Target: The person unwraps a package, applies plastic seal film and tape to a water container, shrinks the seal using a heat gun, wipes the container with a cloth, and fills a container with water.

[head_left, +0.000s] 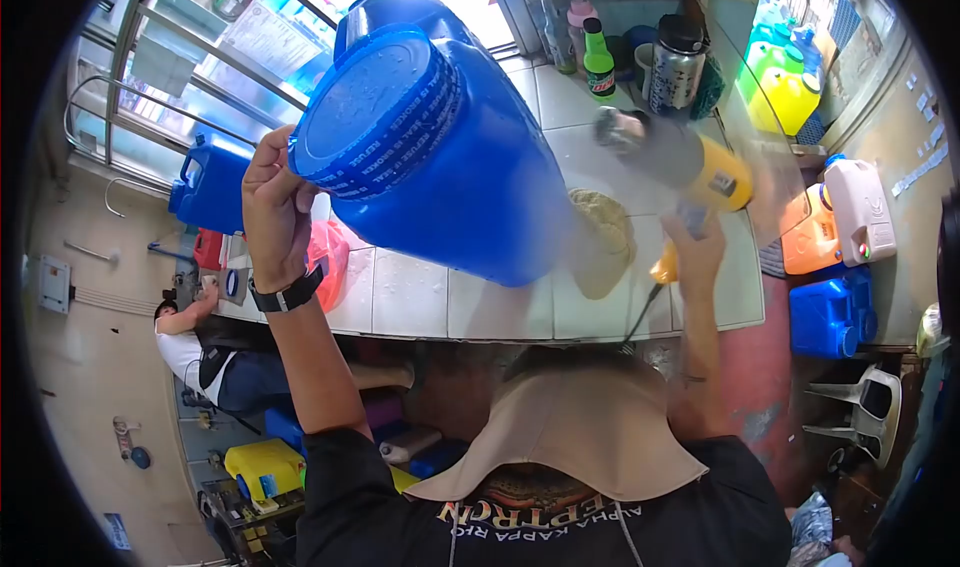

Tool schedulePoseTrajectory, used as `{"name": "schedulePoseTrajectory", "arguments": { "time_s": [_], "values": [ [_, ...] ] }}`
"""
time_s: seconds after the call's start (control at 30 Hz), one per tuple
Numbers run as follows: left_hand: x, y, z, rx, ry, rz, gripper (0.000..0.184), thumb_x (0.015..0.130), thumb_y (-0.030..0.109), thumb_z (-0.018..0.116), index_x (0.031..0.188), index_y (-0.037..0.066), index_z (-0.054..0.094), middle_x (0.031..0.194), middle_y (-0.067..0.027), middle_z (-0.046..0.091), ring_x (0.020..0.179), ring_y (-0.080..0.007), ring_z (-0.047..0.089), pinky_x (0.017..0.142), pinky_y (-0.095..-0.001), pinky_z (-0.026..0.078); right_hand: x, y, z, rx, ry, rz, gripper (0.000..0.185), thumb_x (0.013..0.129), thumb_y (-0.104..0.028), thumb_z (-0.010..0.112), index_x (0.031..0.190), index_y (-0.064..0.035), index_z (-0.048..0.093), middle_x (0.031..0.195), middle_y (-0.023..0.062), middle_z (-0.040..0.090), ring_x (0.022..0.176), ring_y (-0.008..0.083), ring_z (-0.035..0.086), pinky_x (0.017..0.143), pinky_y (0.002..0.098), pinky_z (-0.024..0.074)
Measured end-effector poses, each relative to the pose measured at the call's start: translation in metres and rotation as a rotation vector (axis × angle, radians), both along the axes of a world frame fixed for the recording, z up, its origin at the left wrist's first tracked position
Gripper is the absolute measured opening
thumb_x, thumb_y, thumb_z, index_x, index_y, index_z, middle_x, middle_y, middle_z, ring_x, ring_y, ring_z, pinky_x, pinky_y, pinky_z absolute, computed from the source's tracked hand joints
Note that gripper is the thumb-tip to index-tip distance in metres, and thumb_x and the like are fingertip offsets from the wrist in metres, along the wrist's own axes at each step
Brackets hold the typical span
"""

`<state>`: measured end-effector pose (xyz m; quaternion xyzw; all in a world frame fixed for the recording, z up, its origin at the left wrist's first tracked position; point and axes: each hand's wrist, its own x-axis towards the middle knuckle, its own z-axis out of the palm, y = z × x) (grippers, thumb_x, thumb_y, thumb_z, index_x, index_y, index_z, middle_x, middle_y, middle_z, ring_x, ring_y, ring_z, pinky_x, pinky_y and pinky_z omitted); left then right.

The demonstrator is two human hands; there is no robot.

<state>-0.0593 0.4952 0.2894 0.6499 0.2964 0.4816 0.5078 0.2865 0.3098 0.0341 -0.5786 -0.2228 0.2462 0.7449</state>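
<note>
A large blue plastic container [480, 167] is held tilted above the tiled counter. Its wide round cap [365, 97] has a printed seal band around the rim. My left hand [272, 182] grips the cap's edge, fingers closed. On the other side, my right hand [700, 242] is wrapped around a yellow and black heat gun [705, 167], smeared by motion. The gun's metal nozzle [622, 132] points to the upper left, apart from the container. A dark cord hangs below its handle. Between container and gun, a beige roundish item [603, 232] lies on the counter, its kind unclear.
A green bottle [598, 59] and a dark-lidded tumbler [677, 67] stand at the counter's back. Right of it are an orange jug [808, 232] and a blue jug [833, 312]. Another blue jug [212, 182] stands left. Another person [215, 362] works at far left.
</note>
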Motion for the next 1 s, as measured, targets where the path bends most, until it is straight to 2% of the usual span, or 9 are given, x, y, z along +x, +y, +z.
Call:
{"name": "schedulePoseTrajectory", "arguments": {
  "time_s": [0.03, 0.23, 0.3, 0.4, 0.47, 0.53, 0.57, 0.8, 1.0],
  "values": [
    [-0.004, 0.005, -0.001, 0.013, 0.008, -0.022, 0.039, 0.085, -0.009, 0.048, 0.121, 0.000, 0.059, 0.082, -0.0019, 0.064, 0.053, -0.0035, 0.046, 0.050, -0.0159, 0.036, 0.000, -0.002, 0.028, 0.047, -0.171, -0.043, 0.036, 0.074, -0.003, 0.081, 0.103, -0.0027, 0.060, 0.090, -0.0020, 0.063, 0.075, 0.0038, 0.057, 0.067, 0.0193, 0.0470],
    [-0.002, 0.016, 0.006, 0.018, 0.059, -0.069, 0.039, 0.084, -0.011, 0.048, 0.120, 0.000, 0.059, 0.080, -0.0008, 0.063, 0.051, -0.0021, 0.045, 0.048, -0.0151, 0.036, 0.008, 0.000, 0.121, 0.113, -0.496, -0.194, 0.036, 0.073, -0.005, 0.081, 0.103, -0.0019, 0.060, 0.092, 0.0000, 0.065, 0.074, 0.0040, 0.059, 0.066, 0.0191, 0.0480],
    [-0.001, 0.021, 0.004, 0.011, 0.057, -0.103, 0.039, 0.084, -0.011, 0.048, 0.120, 0.000, 0.058, 0.079, -0.0005, 0.063, 0.050, -0.0017, 0.045, 0.047, -0.0149, 0.035, 0.009, 0.001, 0.139, 0.099, -0.618, -0.286, 0.036, 0.071, -0.008, 0.083, 0.099, -0.0015, 0.062, 0.086, 0.0004, 0.067, 0.071, 0.0040, 0.060, 0.066, 0.0196, 0.0489],
    [-0.003, 0.028, 0.003, 0.017, 0.045, -0.134, 0.039, 0.084, -0.010, 0.049, 0.120, -0.001, 0.057, 0.077, 0.0000, 0.063, 0.050, -0.0011, 0.045, 0.047, -0.0146, 0.035, 0.012, 0.006, 0.151, 0.024, -0.655, -0.371, 0.034, 0.071, -0.015, 0.084, 0.096, -0.0039, 0.064, 0.084, -0.0009, 0.065, 0.071, 0.0039, 0.058, 0.066, 0.0208, 0.0480],
    [0.001, 0.024, 0.003, 0.019, 0.032, -0.099, 0.032, 0.082, -0.010, 0.051, 0.112, -0.004, 0.061, 0.077, -0.0004, 0.061, 0.050, -0.0017, 0.040, 0.047, -0.0153, 0.030, 0.012, 0.010, 0.155, 0.023, -0.674, -0.386, 0.036, 0.071, -0.016, 0.084, 0.098, -0.0037, 0.064, 0.085, -0.0006, 0.066, 0.070, 0.0040, 0.058, 0.066, 0.0206, 0.0485],
    [0.000, 0.025, 0.002, 0.020, 0.030, -0.102, 0.032, 0.082, -0.010, 0.051, 0.112, -0.004, 0.061, 0.077, -0.0004, 0.061, 0.049, -0.0017, 0.040, 0.046, -0.0152, 0.030, 0.014, 0.016, 0.156, -0.032, -0.769, -0.409, 0.037, 0.071, -0.016, 0.084, 0.099, -0.0033, 0.063, 0.085, -0.0002, 0.067, 0.070, 0.0041, 0.059, 0.066, 0.0202, 0.0491],
    [0.000, 0.026, 0.001, 0.023, 0.029, -0.101, 0.032, 0.081, -0.010, 0.051, 0.112, -0.005, 0.061, 0.077, -0.0004, 0.061, 0.049, -0.0017, 0.040, 0.046, -0.0152, 0.030, 0.016, 0.022, 0.154, 0.064, -0.754, -0.394, 0.042, 0.068, -0.020, 0.086, 0.098, -0.0006, 0.064, 0.081, 0.0035, 0.070, 0.069, 0.0091, 0.064, 0.068, 0.0243, 0.0514],
    [0.000, 0.029, -0.001, 0.025, 0.000, -0.140, 0.031, 0.082, -0.009, 0.052, 0.112, -0.005, 0.061, 0.077, -0.0003, 0.062, 0.049, -0.0015, 0.039, 0.045, -0.0151, 0.029, 0.011, 0.028, 0.151, 0.085, -0.690, -0.346, 0.039, 0.071, -0.014, 0.085, 0.101, -0.0032, 0.063, 0.086, -0.0002, 0.068, 0.071, 0.0044, 0.061, 0.067, 0.0196, 0.0499],
    [0.004, 0.008, -0.002, 0.026, -0.024, -0.098, 0.021, 0.090, -0.001, 0.060, 0.111, -0.002, 0.062, 0.074, 0.0005, 0.062, 0.052, -0.0014, 0.042, 0.050, -0.0152, 0.034, -0.005, 0.016, 0.160, 0.066, -0.629, -0.363, 0.036, 0.071, -0.015, 0.085, 0.096, -0.0035, 0.063, 0.084, -0.0007, 0.066, 0.072, 0.0044, 0.060, 0.067, 0.0191, 0.0493]
  ]
}}
